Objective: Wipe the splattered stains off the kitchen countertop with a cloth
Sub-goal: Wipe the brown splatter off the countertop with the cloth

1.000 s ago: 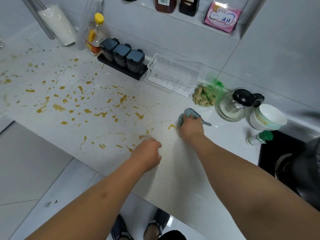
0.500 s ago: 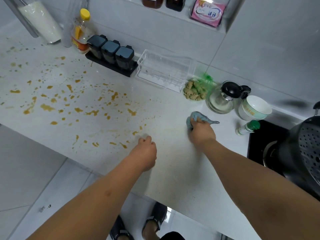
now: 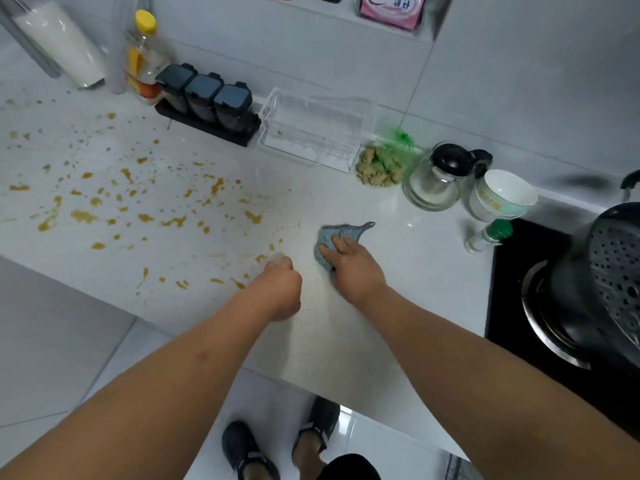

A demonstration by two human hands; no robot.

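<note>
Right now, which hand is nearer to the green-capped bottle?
Right. The right hand presses the cloth, left of the green-capped bottle; the left hand lies farther left.

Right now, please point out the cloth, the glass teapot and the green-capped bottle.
cloth (image 3: 327,238), head view, on its blue fabric above the fingers.
glass teapot (image 3: 431,183), head view, on its clear belly.
green-capped bottle (image 3: 498,229), head view, on its green cap.
</note>
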